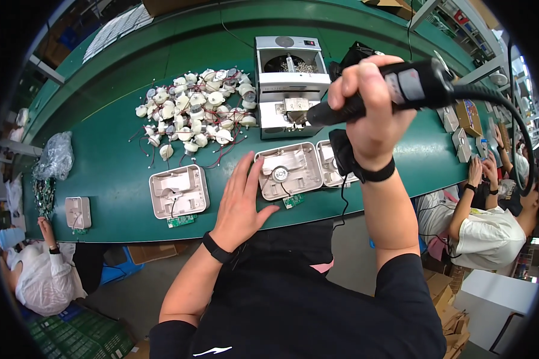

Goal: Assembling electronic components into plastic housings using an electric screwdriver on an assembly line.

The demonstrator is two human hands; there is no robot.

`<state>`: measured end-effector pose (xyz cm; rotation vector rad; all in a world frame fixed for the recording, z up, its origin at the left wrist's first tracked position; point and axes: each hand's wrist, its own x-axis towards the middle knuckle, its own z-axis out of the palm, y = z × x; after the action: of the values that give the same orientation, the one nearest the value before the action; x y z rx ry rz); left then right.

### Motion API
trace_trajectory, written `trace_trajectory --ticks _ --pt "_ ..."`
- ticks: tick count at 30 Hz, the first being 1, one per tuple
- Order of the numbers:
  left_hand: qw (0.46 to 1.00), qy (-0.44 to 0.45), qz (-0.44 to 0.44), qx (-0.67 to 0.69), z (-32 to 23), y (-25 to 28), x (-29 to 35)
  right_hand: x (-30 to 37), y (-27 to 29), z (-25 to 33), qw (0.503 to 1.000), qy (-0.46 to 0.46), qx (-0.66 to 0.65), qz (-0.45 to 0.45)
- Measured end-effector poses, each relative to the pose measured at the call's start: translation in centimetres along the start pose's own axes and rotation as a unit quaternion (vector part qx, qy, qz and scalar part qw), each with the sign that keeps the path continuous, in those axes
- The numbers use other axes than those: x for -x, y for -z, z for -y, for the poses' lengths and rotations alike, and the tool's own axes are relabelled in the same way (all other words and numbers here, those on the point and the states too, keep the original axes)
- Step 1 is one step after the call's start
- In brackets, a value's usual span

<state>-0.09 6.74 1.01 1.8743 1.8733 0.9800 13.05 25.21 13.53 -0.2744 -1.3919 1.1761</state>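
My right hand (371, 110) is wrapped round a black electric screwdriver (410, 84), raised above the bench with its cable trailing to the right. The driver's nose end is at the front of a screw feeder (290, 81), a grey-white box with loose screws in its tray. Stretched out and spread, my left hand (241, 203) lies by the left edge of a white plastic housing (305, 170), its fingertips at the rim. Inside that housing sits a round silver-faced part (279, 174), wired to a green circuit board (293, 201) outside the front edge.
Another housing (179, 190) with a board stands left; one more (329, 157) is partly hidden by my right wrist. A pile of white round parts with wires (200, 107) covers the bench behind. Co-workers sit left and right. A plastic bag (55, 155) lies far left.
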Motion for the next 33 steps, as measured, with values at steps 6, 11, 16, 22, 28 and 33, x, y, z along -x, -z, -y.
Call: trace_trajectory --ticks 6,11,16,22,28,33 --pt "0.995 0.059 -0.02 0.076 1.2 -1.7 -1.2 -1.2 -1.5 -1.5 0.992 -0.043 0.12 0.002" --pt "0.992 0.075 -0.023 0.102 1.9 -1.9 -1.4 2.4 -1.8 1.1 0.993 -0.115 0.039 0.011" --pt "0.992 0.068 -0.039 0.096 2.0 -2.1 -1.4 6.8 -2.9 1.6 0.986 -0.149 -0.048 0.062" --pt "0.991 0.063 -0.05 0.106 2.1 -2.5 -1.3 8.4 -2.5 -1.3 0.984 -0.106 0.061 0.13" --pt "0.99 0.062 -0.055 0.116 2.5 -2.3 -1.3 8.7 -3.3 -2.2 0.985 -0.123 0.033 0.115" --pt "0.989 0.05 -0.082 0.113 2.6 -2.4 -1.3 9.1 -3.4 -2.4 0.983 -0.104 0.059 0.137"
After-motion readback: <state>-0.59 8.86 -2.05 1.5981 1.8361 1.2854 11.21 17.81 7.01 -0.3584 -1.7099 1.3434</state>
